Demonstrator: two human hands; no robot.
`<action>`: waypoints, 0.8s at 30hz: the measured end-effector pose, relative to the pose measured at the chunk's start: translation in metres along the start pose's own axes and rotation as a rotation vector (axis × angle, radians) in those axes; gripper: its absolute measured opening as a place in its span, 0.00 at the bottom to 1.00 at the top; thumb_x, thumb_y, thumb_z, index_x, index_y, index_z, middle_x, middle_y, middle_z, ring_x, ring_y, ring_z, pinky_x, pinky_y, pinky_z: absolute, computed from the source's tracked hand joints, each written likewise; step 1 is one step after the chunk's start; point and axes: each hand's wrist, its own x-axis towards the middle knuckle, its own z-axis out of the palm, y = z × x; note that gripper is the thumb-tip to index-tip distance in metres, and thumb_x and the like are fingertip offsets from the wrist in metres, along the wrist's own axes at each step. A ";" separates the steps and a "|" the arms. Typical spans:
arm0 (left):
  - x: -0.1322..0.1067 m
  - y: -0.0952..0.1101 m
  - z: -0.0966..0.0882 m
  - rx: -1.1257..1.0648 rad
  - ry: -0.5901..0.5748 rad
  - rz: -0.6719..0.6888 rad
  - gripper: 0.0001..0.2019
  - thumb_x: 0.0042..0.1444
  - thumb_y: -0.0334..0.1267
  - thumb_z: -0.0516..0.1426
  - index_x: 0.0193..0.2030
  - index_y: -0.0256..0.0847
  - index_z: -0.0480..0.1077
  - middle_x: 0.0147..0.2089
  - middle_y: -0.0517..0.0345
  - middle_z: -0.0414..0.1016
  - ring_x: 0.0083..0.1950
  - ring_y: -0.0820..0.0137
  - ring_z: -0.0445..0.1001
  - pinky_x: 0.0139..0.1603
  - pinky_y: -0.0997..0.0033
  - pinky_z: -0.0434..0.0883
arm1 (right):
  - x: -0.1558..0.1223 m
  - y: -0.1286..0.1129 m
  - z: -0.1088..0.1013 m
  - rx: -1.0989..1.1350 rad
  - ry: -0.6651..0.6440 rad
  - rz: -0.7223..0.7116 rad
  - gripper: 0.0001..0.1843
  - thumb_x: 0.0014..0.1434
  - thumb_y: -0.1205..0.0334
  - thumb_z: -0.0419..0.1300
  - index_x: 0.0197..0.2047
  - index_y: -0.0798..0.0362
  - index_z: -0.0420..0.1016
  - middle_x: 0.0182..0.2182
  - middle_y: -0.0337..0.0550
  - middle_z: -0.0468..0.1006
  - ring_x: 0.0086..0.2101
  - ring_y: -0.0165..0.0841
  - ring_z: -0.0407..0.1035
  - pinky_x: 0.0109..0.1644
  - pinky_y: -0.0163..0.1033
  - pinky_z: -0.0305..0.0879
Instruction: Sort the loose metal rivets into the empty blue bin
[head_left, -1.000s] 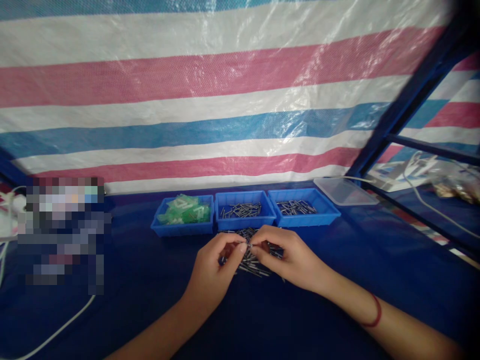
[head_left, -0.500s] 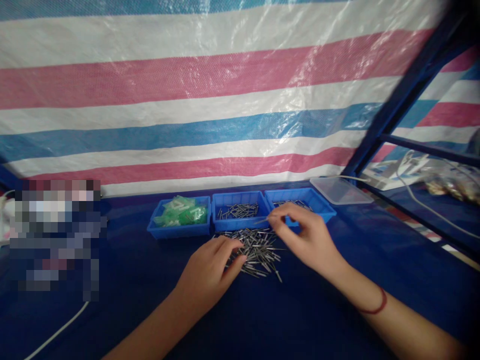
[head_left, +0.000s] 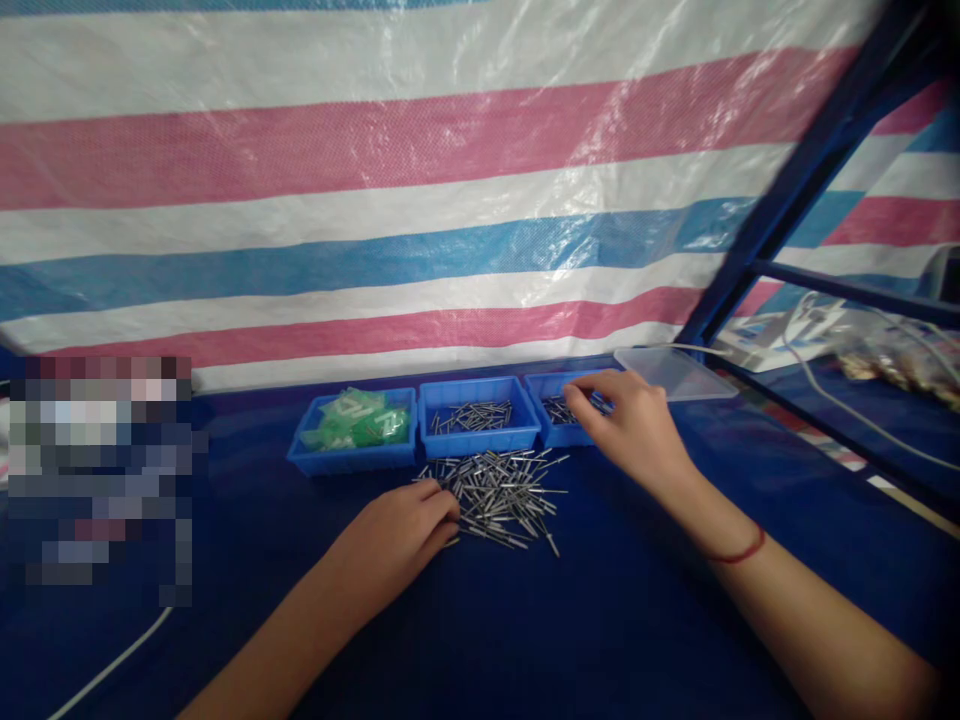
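Note:
A loose pile of silvery blind rivets (head_left: 510,500) lies on the dark blue table in front of three blue bins. My left hand (head_left: 409,525) rests at the left edge of the pile, its fingers curled together; what is between them, if anything, is hidden. Over the right bin (head_left: 566,437) is my right hand (head_left: 637,425), with thumb and forefinger bent toward each other at the tips. No rivet can be made out in that pinch. More rivets lie inside the right bin and in the middle bin (head_left: 480,442).
The left bin (head_left: 356,458) holds green-and-clear plastic packets (head_left: 360,420). A clear plastic lid (head_left: 679,375) lies behind the right bin. A blue metal frame (head_left: 780,210) rises at right. At left are a blurred-out patch and a white cable (head_left: 112,660).
My right hand has moved from the middle bin's front corner to over the right bin; the rivet in its pinch no longer shows. My left hand has shifted left, its fingers closing.

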 end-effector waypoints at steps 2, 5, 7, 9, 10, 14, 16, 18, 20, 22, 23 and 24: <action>0.001 0.000 0.000 0.000 0.002 0.000 0.07 0.62 0.32 0.51 0.38 0.40 0.70 0.38 0.57 0.71 0.39 0.68 0.72 0.39 0.73 0.67 | -0.004 -0.009 -0.001 0.061 -0.003 -0.059 0.10 0.59 0.60 0.55 0.32 0.51 0.77 0.31 0.42 0.79 0.34 0.38 0.69 0.40 0.42 0.56; 0.002 -0.001 0.002 -0.015 0.024 0.001 0.06 0.61 0.32 0.51 0.38 0.40 0.70 0.38 0.56 0.72 0.39 0.68 0.73 0.37 0.74 0.67 | -0.012 -0.025 -0.001 0.143 -0.029 -0.166 0.10 0.60 0.61 0.55 0.31 0.51 0.76 0.31 0.42 0.79 0.34 0.37 0.68 0.41 0.43 0.56; 0.002 -0.003 0.003 -0.040 0.047 0.009 0.06 0.61 0.32 0.51 0.40 0.40 0.69 0.40 0.56 0.73 0.40 0.68 0.73 0.39 0.74 0.67 | -0.018 -0.037 -0.001 0.198 -0.061 -0.226 0.10 0.60 0.62 0.55 0.30 0.51 0.75 0.31 0.42 0.78 0.34 0.37 0.67 0.42 0.43 0.56; 0.002 -0.004 0.004 -0.062 0.058 0.019 0.07 0.62 0.32 0.50 0.42 0.41 0.69 0.40 0.56 0.73 0.41 0.68 0.73 0.41 0.72 0.67 | -0.024 -0.047 -0.001 0.251 -0.116 -0.272 0.10 0.60 0.62 0.54 0.30 0.51 0.74 0.31 0.42 0.78 0.34 0.36 0.67 0.42 0.43 0.56; 0.003 -0.005 0.004 -0.071 0.062 0.023 0.08 0.63 0.32 0.49 0.43 0.41 0.69 0.40 0.56 0.74 0.42 0.67 0.73 0.42 0.72 0.67 | -0.026 -0.051 0.000 0.275 -0.151 -0.295 0.10 0.61 0.63 0.54 0.31 0.52 0.74 0.30 0.42 0.77 0.34 0.36 0.66 0.42 0.43 0.57; 0.004 -0.006 0.006 -0.079 0.108 0.029 0.10 0.64 0.33 0.47 0.43 0.41 0.69 0.40 0.56 0.73 0.42 0.67 0.73 0.43 0.72 0.67 | -0.034 -0.060 0.004 0.339 -0.283 -0.375 0.10 0.61 0.64 0.53 0.32 0.51 0.74 0.30 0.42 0.77 0.34 0.34 0.66 0.42 0.43 0.58; 0.005 -0.006 0.007 -0.065 0.125 0.026 0.09 0.63 0.33 0.48 0.42 0.40 0.70 0.39 0.56 0.73 0.41 0.68 0.73 0.42 0.72 0.67 | -0.036 -0.061 0.007 0.345 -0.320 -0.394 0.09 0.61 0.64 0.54 0.32 0.51 0.74 0.30 0.41 0.76 0.34 0.34 0.66 0.42 0.42 0.58; 0.006 -0.007 0.007 -0.041 0.125 0.012 0.07 0.62 0.34 0.51 0.39 0.40 0.70 0.38 0.57 0.72 0.39 0.68 0.73 0.40 0.73 0.67 | -0.037 -0.061 0.008 0.344 -0.338 -0.403 0.09 0.60 0.64 0.54 0.32 0.52 0.74 0.30 0.41 0.76 0.34 0.34 0.66 0.42 0.42 0.58; 0.006 -0.007 0.008 -0.019 0.120 -0.016 0.05 0.61 0.36 0.53 0.37 0.40 0.70 0.37 0.57 0.72 0.38 0.68 0.73 0.37 0.73 0.67 | -0.037 -0.061 0.008 0.342 -0.350 -0.406 0.09 0.61 0.64 0.54 0.31 0.52 0.74 0.29 0.41 0.75 0.34 0.34 0.66 0.42 0.42 0.58; 0.007 -0.008 0.009 0.001 0.117 -0.051 0.05 0.61 0.35 0.53 0.37 0.40 0.69 0.37 0.57 0.72 0.37 0.68 0.72 0.36 0.73 0.67 | -0.037 -0.061 0.007 0.337 -0.352 -0.408 0.09 0.61 0.64 0.54 0.31 0.52 0.73 0.29 0.41 0.75 0.34 0.34 0.66 0.42 0.42 0.58; 0.007 -0.008 0.010 0.011 0.122 -0.063 0.05 0.61 0.35 0.53 0.37 0.40 0.69 0.37 0.57 0.72 0.38 0.68 0.72 0.37 0.72 0.67 | -0.037 -0.061 0.007 0.335 -0.352 -0.411 0.09 0.61 0.64 0.54 0.31 0.52 0.74 0.29 0.41 0.75 0.34 0.34 0.66 0.42 0.42 0.58; 0.007 -0.009 0.011 0.021 0.132 -0.070 0.05 0.61 0.34 0.52 0.39 0.40 0.69 0.37 0.56 0.72 0.38 0.67 0.72 0.38 0.72 0.67 | -0.037 -0.061 0.006 0.335 -0.354 -0.416 0.10 0.61 0.63 0.53 0.31 0.52 0.74 0.28 0.42 0.75 0.34 0.34 0.66 0.42 0.43 0.58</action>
